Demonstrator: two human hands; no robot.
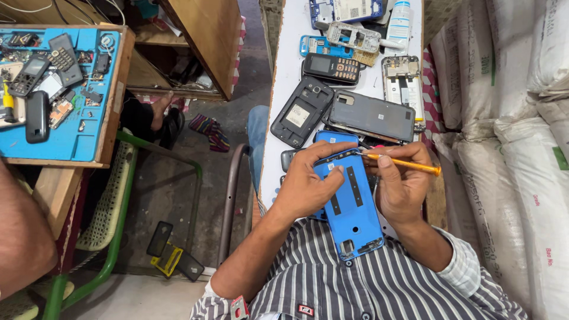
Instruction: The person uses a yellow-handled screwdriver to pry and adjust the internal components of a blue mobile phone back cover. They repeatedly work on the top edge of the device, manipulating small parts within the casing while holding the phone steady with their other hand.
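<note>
left hand [305,186] grips blue phone cover [351,207] | right hand [403,184] holds orange tool [409,164], tip hidden | cover's lower left behind wrist

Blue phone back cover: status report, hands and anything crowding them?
Left hand grips blue phone back cover. Right hand holds orange screwdriver, tip at cover's top edge. Grey back cover and second blue cover lie just beyond.

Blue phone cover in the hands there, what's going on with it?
A person holds a blue phone back cover, inner side up, steadied by the left hand. The right hand grips an orange-handled tool, its tip at the cover's top edge. Other opened phones lie on the white table beyond.
</note>
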